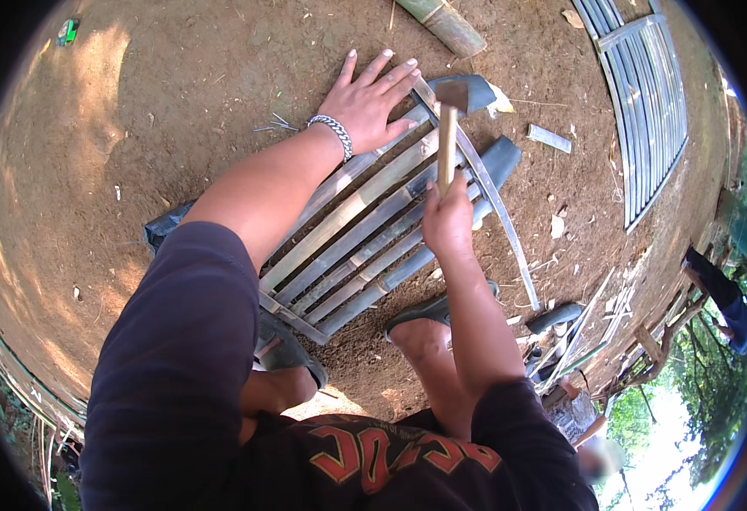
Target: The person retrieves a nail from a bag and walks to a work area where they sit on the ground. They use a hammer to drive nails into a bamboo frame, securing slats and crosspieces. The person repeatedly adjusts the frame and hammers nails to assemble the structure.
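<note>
My right hand (447, 223) is closed around the wooden handle of a hammer (447, 140). Its head, slightly blurred, is over the far end of a bamboo slat panel (331, 220). A thin split-bamboo strip (503, 217) lies across the slat ends there, and its near end sticks out past them. My left hand (368, 100), with a chain bracelet at the wrist, lies with fingers spread at the panel's far left corner, by the strip's far end. Thicker dark bamboo pieces (501, 158) show under the slat ends. The panel's near end reaches between my feet.
Another slatted bamboo panel (646, 111) lies at the far right. A bamboo pole (446, 27) lies beyond my left hand, and a short bamboo offcut (549, 138) right of the hammer. Thin strips (590, 319) are scattered at right. Two other people (722, 298) are near the right edge.
</note>
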`<action>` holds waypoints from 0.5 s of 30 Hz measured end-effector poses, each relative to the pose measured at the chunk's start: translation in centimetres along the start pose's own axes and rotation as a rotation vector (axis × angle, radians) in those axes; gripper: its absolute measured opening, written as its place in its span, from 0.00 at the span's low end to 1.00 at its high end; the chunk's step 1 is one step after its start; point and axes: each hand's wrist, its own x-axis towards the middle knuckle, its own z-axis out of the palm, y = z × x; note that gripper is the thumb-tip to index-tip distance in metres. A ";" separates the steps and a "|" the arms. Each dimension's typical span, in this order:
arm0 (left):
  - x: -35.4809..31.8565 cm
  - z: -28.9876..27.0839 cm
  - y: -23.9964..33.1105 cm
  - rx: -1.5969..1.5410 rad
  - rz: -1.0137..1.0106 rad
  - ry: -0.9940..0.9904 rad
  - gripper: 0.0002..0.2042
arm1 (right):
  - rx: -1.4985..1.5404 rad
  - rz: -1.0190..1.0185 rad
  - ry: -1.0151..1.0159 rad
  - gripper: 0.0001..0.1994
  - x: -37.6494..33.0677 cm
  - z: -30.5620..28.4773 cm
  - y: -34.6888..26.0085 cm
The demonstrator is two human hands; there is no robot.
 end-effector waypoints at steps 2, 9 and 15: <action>0.4 0.0 -0.5 0.024 0.002 0.016 0.36 | 0.187 0.123 0.035 0.11 1.1 -1.2 -1.8; -0.1 -0.6 0.0 0.033 0.005 -0.017 0.37 | 0.254 -0.321 0.253 0.13 0.3 -3.1 -1.3; -0.6 -0.2 -0.2 0.033 -0.012 -0.018 0.37 | 0.013 0.118 -0.093 0.18 -0.5 -2.6 -2.0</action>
